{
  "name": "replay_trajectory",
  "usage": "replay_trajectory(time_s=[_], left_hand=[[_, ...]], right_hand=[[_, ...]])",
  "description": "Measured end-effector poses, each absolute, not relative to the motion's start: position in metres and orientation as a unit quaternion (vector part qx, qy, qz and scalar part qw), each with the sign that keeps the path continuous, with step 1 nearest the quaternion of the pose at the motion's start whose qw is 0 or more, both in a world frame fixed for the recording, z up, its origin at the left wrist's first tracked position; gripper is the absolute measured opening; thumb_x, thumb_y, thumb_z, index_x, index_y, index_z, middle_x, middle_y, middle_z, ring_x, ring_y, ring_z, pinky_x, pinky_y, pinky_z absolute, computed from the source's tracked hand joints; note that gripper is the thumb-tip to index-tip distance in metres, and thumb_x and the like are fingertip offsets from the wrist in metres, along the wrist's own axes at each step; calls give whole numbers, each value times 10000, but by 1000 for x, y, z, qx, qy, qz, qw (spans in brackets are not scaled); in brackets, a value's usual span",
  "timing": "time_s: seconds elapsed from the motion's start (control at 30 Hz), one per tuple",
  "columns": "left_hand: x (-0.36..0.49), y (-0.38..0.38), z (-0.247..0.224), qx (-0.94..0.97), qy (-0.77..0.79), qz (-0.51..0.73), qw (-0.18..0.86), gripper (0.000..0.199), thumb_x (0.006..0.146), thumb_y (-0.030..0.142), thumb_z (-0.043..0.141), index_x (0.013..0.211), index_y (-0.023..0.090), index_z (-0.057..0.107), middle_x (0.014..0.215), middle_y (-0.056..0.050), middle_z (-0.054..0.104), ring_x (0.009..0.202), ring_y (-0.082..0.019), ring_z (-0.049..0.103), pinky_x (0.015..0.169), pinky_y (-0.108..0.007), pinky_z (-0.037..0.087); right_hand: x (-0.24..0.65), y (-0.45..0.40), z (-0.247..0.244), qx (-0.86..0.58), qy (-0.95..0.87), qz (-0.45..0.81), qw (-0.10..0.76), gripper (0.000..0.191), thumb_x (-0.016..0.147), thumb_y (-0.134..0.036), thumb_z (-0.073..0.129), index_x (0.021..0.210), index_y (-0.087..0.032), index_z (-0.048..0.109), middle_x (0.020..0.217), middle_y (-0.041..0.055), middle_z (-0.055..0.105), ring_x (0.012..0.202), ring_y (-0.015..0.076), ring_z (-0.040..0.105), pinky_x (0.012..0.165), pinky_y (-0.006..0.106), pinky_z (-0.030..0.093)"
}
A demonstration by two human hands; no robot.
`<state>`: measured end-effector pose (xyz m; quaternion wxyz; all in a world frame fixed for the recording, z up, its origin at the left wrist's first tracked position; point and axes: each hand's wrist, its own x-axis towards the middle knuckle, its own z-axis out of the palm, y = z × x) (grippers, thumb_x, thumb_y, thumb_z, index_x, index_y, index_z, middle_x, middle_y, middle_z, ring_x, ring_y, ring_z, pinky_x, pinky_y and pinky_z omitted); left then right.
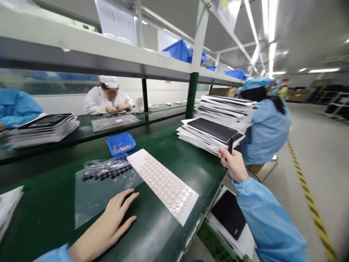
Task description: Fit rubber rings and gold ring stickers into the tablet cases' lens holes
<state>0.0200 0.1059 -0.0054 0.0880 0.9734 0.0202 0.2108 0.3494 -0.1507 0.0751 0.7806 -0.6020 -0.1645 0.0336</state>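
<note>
My left hand (116,214) rests on the green table (152,214) with its fingers stretched out, holding nothing. Close to its fingertips lies a clear plastic bag (89,196) with rows of small black rings in it. A white sheet (163,185) covered with rows of small ring-shaped stickers is just to the right. My right hand (235,165) is closed round a slim black pen-like tool (231,145), its top end pointing up. That hand is at the front corner of a stack of flat black panels (212,129) layered with white paper; whether it touches the stack I cannot tell.
A small blue tray (121,144) holds small orange-brown parts. Below the table edge, a green crate (208,238) carries more panels (230,214). Co-workers sit across the table and at the right (265,127). A shelf (114,62) with a green post (192,94) spans above.
</note>
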Motion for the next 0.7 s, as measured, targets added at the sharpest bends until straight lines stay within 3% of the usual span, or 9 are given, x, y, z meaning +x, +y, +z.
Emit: replay_trajectory(time_s=[0.13,0.27,0.5,0.7], left_hand=[[19,110,-18,972,41,213,86,481,945,391,448,1411,321,350,1320,-64,524,1140,-234,581,868,-325,563],[22,105,-22,962,75,244,94,382,963,441,378,1309,308,468,1252,-66,557,1119,-243,570,885,-365,544],[27,101,-25,955,66,269,105,360,968,487,333,1147,295,579,1190,-61,577,1083,-236,555,887,-365,517],[27,101,-21,955,61,269,112,349,966,509,340,1123,315,585,1170,-38,580,1070,-225,554,895,-369,504]], right_hand=[[392,-185,65,-566,-28,-58,822,302,837,-280,650,649,-155,450,508,-91,451,305,-13,252,270,112,161],[421,-183,60,-549,48,-17,835,254,958,-282,531,762,-122,523,561,-88,439,340,-1,250,283,121,176],[435,-166,65,-524,70,39,848,214,953,-307,546,850,-121,568,608,-71,465,389,19,334,315,126,264],[444,-169,80,-492,62,65,866,141,947,-254,558,938,-115,582,710,-36,541,467,36,451,376,134,372]])
